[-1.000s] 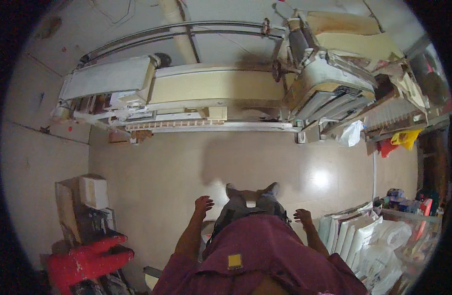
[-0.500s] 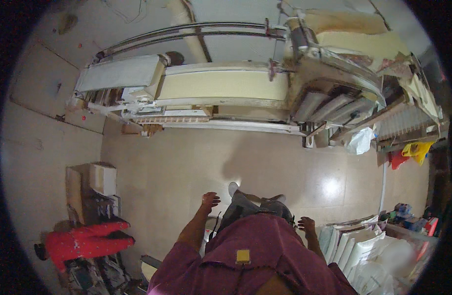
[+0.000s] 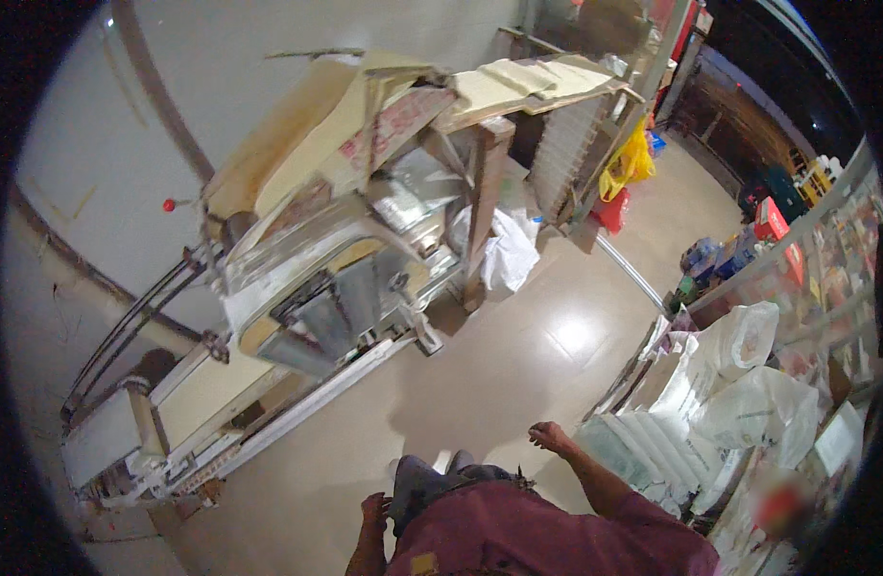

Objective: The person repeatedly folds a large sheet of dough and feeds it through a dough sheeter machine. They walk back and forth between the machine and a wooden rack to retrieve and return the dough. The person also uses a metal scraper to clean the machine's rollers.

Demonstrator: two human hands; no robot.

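Note:
My left hand (image 3: 374,509) hangs low beside my dark trousers (image 3: 422,490). Its fingers are loosely bent and a little apart, with nothing seen in them. Forward and to the right, my right hand (image 3: 549,437) is held out over the floor, empty, with relaxed fingers. Closest to it is a row of white and pale green packs (image 3: 633,446) standing upright on the right, apart from the fingers. Clear plastic bags (image 3: 763,413) lie against them. Neither hand touches anything.
A long machine with a cream bed (image 3: 206,398) runs along the left wall. White (image 3: 509,254), yellow (image 3: 632,158) and red bags (image 3: 610,211) hang at its far end. A pale metal strip (image 3: 632,274) crosses the floor. Boxes (image 3: 773,221) and a glass-fronted case (image 3: 825,259) stand right.
My view has swung to the right, bringing the machine's far end and the passage beyond into sight. My right arm has reached forward; my left hand is now nearer my body.

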